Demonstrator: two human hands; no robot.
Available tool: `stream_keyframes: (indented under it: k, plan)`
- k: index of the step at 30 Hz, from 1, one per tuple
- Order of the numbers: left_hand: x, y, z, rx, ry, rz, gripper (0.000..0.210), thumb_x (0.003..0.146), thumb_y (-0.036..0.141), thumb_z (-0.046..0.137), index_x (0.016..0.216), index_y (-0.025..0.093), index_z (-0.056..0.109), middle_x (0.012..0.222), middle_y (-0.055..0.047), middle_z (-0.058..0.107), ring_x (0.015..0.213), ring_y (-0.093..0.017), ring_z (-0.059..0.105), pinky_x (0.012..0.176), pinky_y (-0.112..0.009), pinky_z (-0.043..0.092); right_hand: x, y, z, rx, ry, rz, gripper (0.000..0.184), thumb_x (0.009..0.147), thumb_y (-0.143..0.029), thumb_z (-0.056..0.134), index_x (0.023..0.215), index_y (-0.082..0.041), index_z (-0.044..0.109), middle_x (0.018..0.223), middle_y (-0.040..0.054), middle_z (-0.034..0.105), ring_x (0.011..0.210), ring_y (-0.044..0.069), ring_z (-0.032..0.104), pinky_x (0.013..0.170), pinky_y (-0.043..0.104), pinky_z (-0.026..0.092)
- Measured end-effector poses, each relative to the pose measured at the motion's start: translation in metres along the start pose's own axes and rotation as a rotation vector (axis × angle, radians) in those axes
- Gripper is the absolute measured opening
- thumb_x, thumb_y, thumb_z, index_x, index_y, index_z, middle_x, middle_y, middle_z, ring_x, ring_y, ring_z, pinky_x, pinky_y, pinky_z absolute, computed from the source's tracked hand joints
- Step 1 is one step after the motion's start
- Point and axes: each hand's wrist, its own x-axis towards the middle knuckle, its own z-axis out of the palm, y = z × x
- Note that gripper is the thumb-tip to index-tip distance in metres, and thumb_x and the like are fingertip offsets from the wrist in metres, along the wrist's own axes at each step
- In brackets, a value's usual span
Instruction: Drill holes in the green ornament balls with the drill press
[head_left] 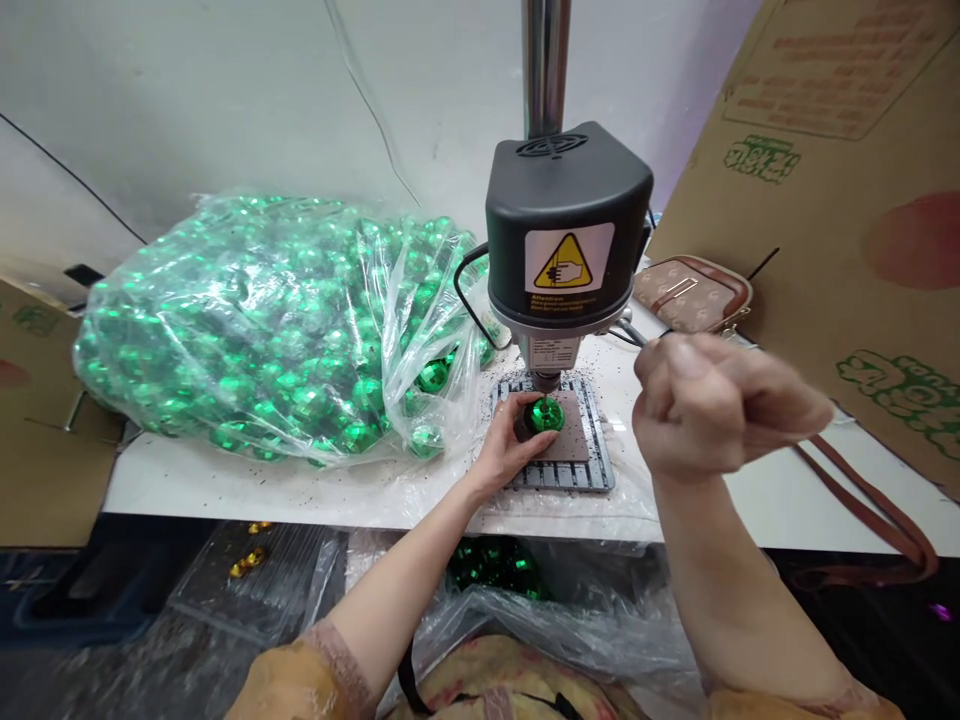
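My left hand (511,445) is closed around the side of a shiny green faceted ball (548,414), keeping it on the drill press base under the chuck (546,382). The bit comes down at the top of the ball; whether it has entered cannot be made out. To the right of the black drill press head (566,215), my right hand (705,400) is wrapped round the drill press lever (634,333). Most of that lever is hidden by the fingers. Beneath the ball lies a flat brownish plate (574,440) on the slotted metal base (601,465), strewn with dark shavings.
A big clear plastic bag (247,320) full of green balls fills the table's left side. Behind my right hand are a patterned purse (694,292) and a cardboard box (847,230). More green balls (499,568) lie in plastic below the table edge. Another box (45,420) stands far left.
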Motion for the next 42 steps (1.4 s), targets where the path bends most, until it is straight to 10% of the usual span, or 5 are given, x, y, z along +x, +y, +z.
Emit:
stream_keyframes:
  k: [10,21,26,33,42]
  plan:
    - [-0.030,0.028,0.003,0.217,0.270,0.124,0.046,0.079,0.046,0.085,0.113,0.023,0.064,0.107,-0.007,0.070,0.101,-0.026,0.069,0.089,-0.041,0.055,0.064,-0.003,0.030,-0.033,0.064,0.388,0.044,0.083,-0.011,0.063,0.053,-0.021,0.032,0.040,-0.0085,0.035,0.035,0.003,0.032,0.040,0.026,0.019]
    - [-0.169,-0.001,-0.038,0.547,-0.389,0.394,0.064,0.082,0.045,0.082,0.142,0.051,0.060,0.129,-0.004,0.075,0.072,-0.021,0.069,0.061,-0.037,0.055,0.062,0.001,0.026,-0.048,0.031,0.306,0.045,0.084,-0.015,0.066,0.053,-0.021,0.034,0.041,-0.0076,0.036,0.037,0.004,0.037,0.040,0.029,0.020]
    - [-0.097,0.023,-0.068,0.738,-0.125,0.488,0.025,0.098,0.035,0.061,0.119,0.036,0.074,0.112,-0.008,0.078,0.082,-0.023,0.071,0.069,-0.038,0.060,0.060,0.002,0.026,-0.045,0.045,0.293,0.045,0.084,-0.016,0.066,0.054,-0.021,0.033,0.042,-0.0076,0.035,0.038,0.005,0.039,0.042,0.029,0.021]
    - [0.046,0.053,-0.103,1.243,0.155,-0.163,0.025,0.092,0.007,0.053,0.107,0.015,0.072,0.115,-0.020,0.066,0.116,-0.039,0.063,0.097,-0.053,0.053,0.058,0.001,0.025,-0.043,0.009,0.287,0.043,0.088,-0.019,0.063,0.057,-0.020,0.034,0.045,-0.0080,0.037,0.040,0.002,0.038,0.044,0.025,0.021]
    - [0.032,0.064,-0.102,0.826,0.209,-0.023,0.038,0.082,0.023,0.076,0.120,0.023,0.070,0.110,-0.009,0.065,0.097,-0.027,0.066,0.088,-0.040,0.054,0.057,0.004,0.025,-0.014,0.017,0.248,0.042,0.088,-0.018,0.065,0.058,-0.020,0.035,0.045,-0.0080,0.037,0.039,0.003,0.035,0.042,0.026,0.022]
